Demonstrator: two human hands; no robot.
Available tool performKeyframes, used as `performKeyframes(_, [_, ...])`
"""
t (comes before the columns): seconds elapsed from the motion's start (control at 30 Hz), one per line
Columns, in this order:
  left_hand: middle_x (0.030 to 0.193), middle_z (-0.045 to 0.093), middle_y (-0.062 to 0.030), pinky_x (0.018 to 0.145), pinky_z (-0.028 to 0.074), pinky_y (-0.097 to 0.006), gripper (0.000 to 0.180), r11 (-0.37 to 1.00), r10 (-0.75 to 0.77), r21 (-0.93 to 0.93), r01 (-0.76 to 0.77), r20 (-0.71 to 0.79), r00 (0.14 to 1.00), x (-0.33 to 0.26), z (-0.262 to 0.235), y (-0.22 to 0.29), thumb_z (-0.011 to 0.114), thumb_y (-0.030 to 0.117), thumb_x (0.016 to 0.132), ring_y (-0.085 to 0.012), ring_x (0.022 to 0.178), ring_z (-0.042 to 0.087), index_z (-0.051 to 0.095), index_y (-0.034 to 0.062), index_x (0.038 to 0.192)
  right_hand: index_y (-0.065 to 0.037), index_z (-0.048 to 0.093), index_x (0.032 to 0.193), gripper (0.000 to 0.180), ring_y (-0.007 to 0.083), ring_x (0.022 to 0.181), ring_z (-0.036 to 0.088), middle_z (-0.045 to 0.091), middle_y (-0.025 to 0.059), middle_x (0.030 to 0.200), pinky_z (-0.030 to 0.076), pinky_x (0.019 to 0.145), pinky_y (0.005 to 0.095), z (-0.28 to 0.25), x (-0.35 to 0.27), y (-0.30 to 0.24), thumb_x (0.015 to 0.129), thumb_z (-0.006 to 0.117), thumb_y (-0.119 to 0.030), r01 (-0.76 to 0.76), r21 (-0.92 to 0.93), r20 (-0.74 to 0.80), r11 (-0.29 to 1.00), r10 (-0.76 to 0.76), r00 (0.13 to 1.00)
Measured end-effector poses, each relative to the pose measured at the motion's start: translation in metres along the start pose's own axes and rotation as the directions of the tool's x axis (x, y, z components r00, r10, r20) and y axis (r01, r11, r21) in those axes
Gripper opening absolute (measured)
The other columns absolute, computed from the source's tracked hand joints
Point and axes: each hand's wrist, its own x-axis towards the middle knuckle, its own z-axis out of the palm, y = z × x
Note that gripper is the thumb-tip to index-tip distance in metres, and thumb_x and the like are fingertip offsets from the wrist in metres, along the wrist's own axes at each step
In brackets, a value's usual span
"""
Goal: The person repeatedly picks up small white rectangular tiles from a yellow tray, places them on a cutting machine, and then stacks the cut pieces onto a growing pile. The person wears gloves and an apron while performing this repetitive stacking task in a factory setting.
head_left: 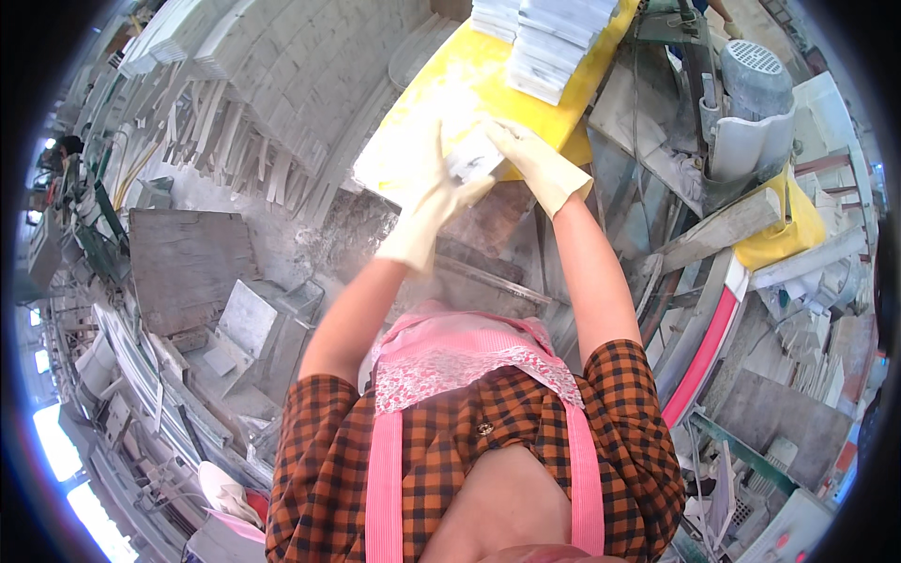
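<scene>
Both my hands wear pale rubber gloves. My left hand (427, 192) and my right hand (537, 161) together grip a small grey-white stone tile (472, 158) held over the near edge of a yellow work table (572, 117). The left glove wraps the tile from below and from the left; the right glove holds its right side. Stacks of similar pale tiles (549, 42) lie farther back on the yellow table. The table surface near my hands looks washed out with white dust or glare.
Rows of stacked stone strips (282, 84) fill the upper left. A grey slab (188, 263) lies at left. A motor with a grey housing (755, 80) and wooden beams (723, 225) stand at right, with a yellow bag (788, 225) and a red-edged frame (704, 357).
</scene>
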Motion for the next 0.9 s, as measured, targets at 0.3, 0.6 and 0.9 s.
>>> performKeyframes(0.3, [0.143, 0.053, -0.024, 0.11, 0.045, -0.037, 0.131, 0.752, -0.31, -0.638, 0.166, -0.12, 0.943, -0.022, 0.061, 0.002, 0.09, 0.011, 0.067, -0.0315, 0.129, 0.056, 0.002, -0.0018, 0.162, 0.002, 0.061, 0.138, 0.046, 0.0162, 0.131, 0.053, 0.062, 0.0097, 0.137, 0.039, 0.112, 0.0288, 0.0, 0.013, 0.018, 0.105, 0.058, -0.029, 0.061, 0.042, -0.001, 0.997, -0.061, 0.998])
performKeyframes(0.6, [0.15, 0.044, -0.0282, 0.115, 0.04, -0.036, 0.135, 0.898, -0.345, -0.329, 0.291, -0.119, 0.931, -0.019, 0.057, -0.006, 0.091, 0.023, 0.065, -0.0362, 0.138, 0.048, 0.0, -0.0055, 0.161, 0.002, 0.062, 0.136, 0.049, 0.0164, 0.112, 0.06, 0.068, 0.0076, 0.123, 0.047, 0.098, 0.0302, 0.002, 0.005, 0.009, 0.103, 0.061, -0.034, -0.093, 0.031, -0.051, 0.995, 0.094, 0.994])
performKeyframes(0.9, [0.159, 0.033, -0.0333, 0.119, 0.036, -0.038, 0.141, 0.995, 0.012, 0.096, 0.0, -0.126, 0.992, -0.006, 0.015, 0.002, 0.094, 0.038, 0.062, -0.0398, 0.147, 0.039, 0.006, -0.0051, 0.162, 0.002, 0.056, 0.142, 0.065, 0.0218, 0.132, 0.053, 0.06, 0.0129, 0.142, 0.038, 0.111, 0.0355, 0.006, -0.014, -0.001, 0.104, 0.049, -0.051, -0.03, -0.061, -0.053, 0.998, 0.027, 0.998])
